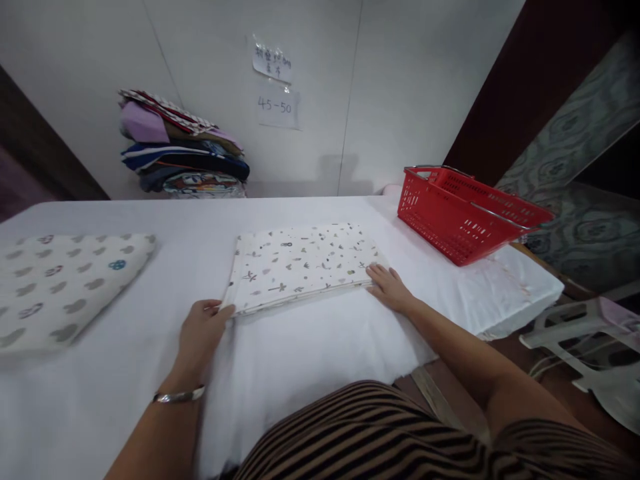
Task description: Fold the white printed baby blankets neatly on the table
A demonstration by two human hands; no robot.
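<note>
A white cloth (305,263) with small printed plants and shapes lies folded in layers on the white-covered table (310,353). My left hand (203,330), with a silver bracelet at the wrist, pinches the cloth's near left corner between thumb and fingers. At the near right corner, my right hand (390,287) rests flat with its fingers spread on the edge. Another white cloth (65,283), printed with grey heart-like shapes and a few coloured figures, lies at the far left.
A red plastic basket (450,213) stands at the back right of the table. Stacked folded fabrics (185,150) sit at the back left against the wall. Paper signs (279,107) hang on the wall. A white plastic stool (590,353) is at the lower right.
</note>
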